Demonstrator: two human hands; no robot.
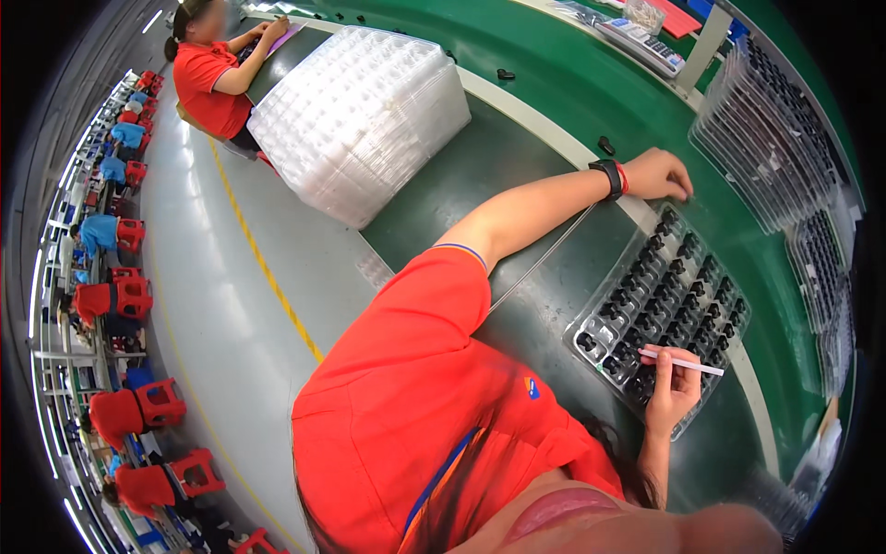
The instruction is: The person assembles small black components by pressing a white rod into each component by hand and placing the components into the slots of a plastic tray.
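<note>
My right hand (676, 390) is closed around a slim white pen-like stick (688, 363), held over the near part of a clear plastic tray (579, 325). Rows of small black parts (657, 305) fill most of the tray's pockets. My left arm stretches out across the table, with a black band and a red cord on the wrist. Just past the tray's far edge, my left hand (657, 174) hangs with its fingers curled over the green belt; whatever is between the fingertips, if anything, is hidden. A loose black part (605, 145) lies close to that wrist.
A tall stack of clear trays (369, 120) stands on the dark table to the left. Filled trays (766, 138) are piled beyond the green belt (554, 92). Another person in red (205, 78) sits at the far left. More workers and red stools (166, 403) line the left side.
</note>
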